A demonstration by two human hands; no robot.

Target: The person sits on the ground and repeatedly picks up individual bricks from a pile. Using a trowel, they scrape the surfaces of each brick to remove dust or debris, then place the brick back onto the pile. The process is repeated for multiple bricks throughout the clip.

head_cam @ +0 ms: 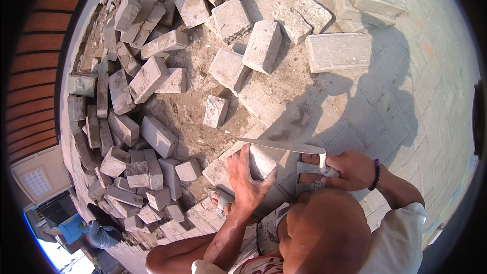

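My left hand (246, 180) grips a short grey concrete paving block (263, 163), thumb on its right side and fingers on its left. My right hand (348, 171) is closed around the handle of a flat metal blade, which looks like a mason's trowel (283, 145). The blade reaches left over the far end of the held block; whether it touches the block cannot be told. Paving blocks laid flat lie under and around my hands. Beyond the blade, a small broken block piece (216, 111) rests on the sandy soil.
A heap of loose paving blocks (123, 127) fills the left side. More blocks (338, 51) lie singly and stacked at the top. Laid pavers (426, 95) stretch along the right. A slatted brown gate (38, 61) stands far left, and another person (101, 234) is at lower left.
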